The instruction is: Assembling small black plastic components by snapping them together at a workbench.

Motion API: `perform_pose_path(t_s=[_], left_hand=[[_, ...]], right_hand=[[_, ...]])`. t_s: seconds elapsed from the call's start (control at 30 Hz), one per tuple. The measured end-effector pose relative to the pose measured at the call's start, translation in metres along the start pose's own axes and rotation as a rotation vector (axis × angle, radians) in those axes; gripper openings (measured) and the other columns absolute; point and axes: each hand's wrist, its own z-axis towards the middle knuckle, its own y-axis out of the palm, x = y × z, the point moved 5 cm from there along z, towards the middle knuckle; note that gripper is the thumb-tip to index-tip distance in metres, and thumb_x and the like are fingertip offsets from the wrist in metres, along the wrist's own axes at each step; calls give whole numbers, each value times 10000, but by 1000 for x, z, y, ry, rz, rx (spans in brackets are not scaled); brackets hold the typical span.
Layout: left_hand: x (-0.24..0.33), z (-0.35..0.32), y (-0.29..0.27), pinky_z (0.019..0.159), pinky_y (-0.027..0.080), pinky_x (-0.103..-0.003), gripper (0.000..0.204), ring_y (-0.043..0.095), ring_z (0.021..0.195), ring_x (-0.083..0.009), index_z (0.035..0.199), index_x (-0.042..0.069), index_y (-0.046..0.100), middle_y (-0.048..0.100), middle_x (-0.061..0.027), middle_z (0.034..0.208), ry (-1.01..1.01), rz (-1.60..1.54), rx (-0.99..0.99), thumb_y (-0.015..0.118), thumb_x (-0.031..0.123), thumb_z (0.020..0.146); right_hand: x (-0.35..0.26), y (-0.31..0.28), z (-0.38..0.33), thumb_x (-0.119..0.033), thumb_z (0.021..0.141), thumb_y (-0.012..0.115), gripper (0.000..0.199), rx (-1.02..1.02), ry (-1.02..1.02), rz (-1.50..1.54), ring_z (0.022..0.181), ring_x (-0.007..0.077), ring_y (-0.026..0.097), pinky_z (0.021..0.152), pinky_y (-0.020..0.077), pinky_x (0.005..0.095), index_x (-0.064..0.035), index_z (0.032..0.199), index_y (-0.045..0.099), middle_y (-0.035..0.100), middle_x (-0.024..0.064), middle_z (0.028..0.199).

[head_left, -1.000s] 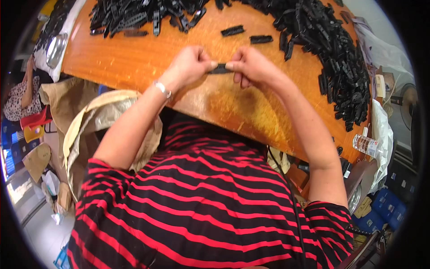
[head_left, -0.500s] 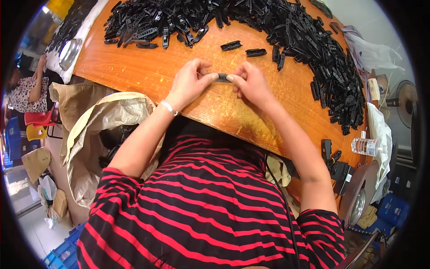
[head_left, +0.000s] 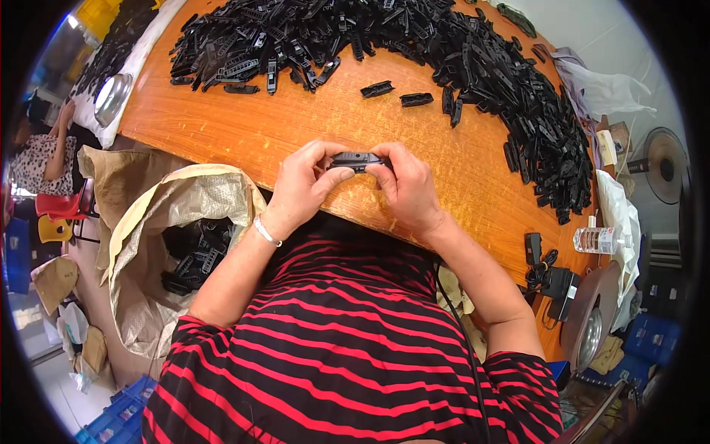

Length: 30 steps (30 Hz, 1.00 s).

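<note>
Between my two hands I hold one elongated black plastic part [head_left: 358, 159], level and just above the near edge of the table. My left hand [head_left: 302, 181] pinches its left end, with the thumb along the near side. Its right end is gripped by the thumb and fingers of my right hand [head_left: 410, 185]. Farther off on the table lie two loose black plastic pieces [head_left: 377, 89], apart from the big heap of similar black plastic parts [head_left: 481, 63] that curves across the back and down the right side.
An open woven sack [head_left: 140, 259] with black parts inside stands left of my lap. At the right table edge are a clear plastic bottle [head_left: 594, 240] and a black power adapter [head_left: 560, 283] with cable. A fan [head_left: 662, 166] stands beyond. Another person [head_left: 46, 159] sits far left.
Both hands have come nearer my body, bringing the black plastic part to the table's near edge. More of the part now shows between my fingers.
</note>
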Motion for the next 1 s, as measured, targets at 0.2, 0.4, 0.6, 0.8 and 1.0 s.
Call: perform_pose_path(t_s=[0.2,0.4,0.6,0.8,1.0], left_hand=[[6,-18,-12,576,393,-222,245,456,615,-81,1018,17,653,525,3,697,-51,-170,-11,747,80,802],[7,-15,-34,616,417,-166,217,520,690,-13,1096,-20,625,621,27,839,-172,-532,114,674,46,895],[2,-13,-25,630,431,-173,227,557,699,-35,1099,-23,633,639,14,854,-219,-562,124,686,59,894],[-2,-20,-40,633,431,-175,207,553,701,-35,1085,-21,649,625,26,815,-230,-444,230,672,44,890],[-11,-16,-29,578,363,-164,202,455,643,-6,1053,-1,674,553,86,756,-241,-479,190,707,70,867]], right_hand=[[-54,-16,0,-136,881,645,239,-10,77,-46,821,371,645,703,526,414,-5,1062,560,631,175,923],[-183,-58,14,-101,835,671,266,-463,-129,1029,850,329,627,722,520,398,-13,1047,536,599,155,948],[-192,-61,8,-132,849,664,244,-567,-3,1325,815,303,625,703,517,392,-6,1016,539,597,143,899],[-199,-50,9,-142,870,653,226,-519,17,1413,788,273,616,683,509,369,11,1007,561,604,137,886],[-189,-80,1,-153,890,643,219,-601,-82,1578,761,243,608,662,500,347,28,998,583,610,131,873]])
